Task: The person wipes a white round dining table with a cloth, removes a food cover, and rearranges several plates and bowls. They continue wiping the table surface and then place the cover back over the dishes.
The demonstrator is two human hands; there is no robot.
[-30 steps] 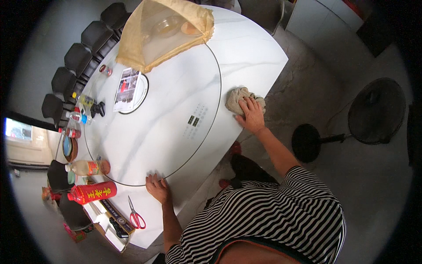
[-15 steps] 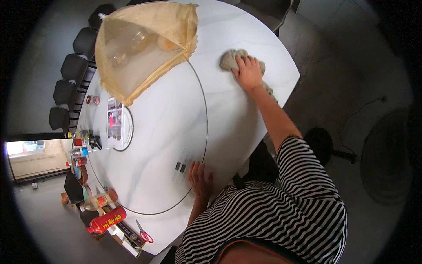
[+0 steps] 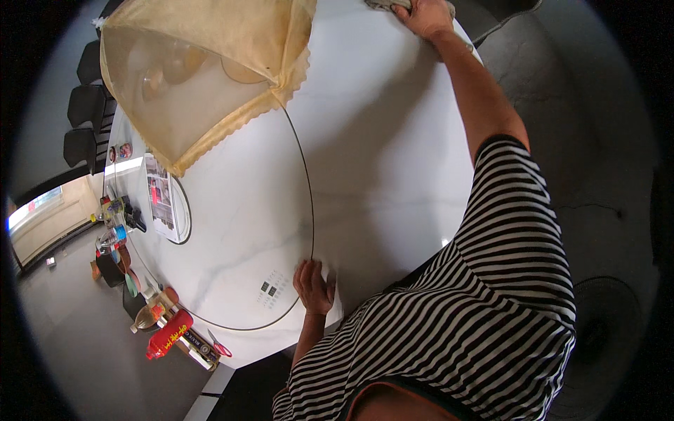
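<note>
Cloth (image 3: 381, 4), greyish, bunched at top edge of frame, right of centre, under right hand (image 3: 430, 19). Nearest, lower left: red bottle (image 3: 169, 335), contents hidden; just beside, clear bottle (image 3: 145, 318), contents too small to tell. Lower centre: left hand (image 3: 314, 286), fingers loosely bent, thumb apart, nothing held, fingertips at edge of turntable (image 3: 246, 189). Upper left: yellow mesh food cover (image 3: 217, 112) over bowls (image 3: 184, 62), dimly visible through mesh. Farthest: right hand at arm's stretch, back uppermost over cloth, fingers partly cut off by frame; how tightly closed, cannot tell.
</note>
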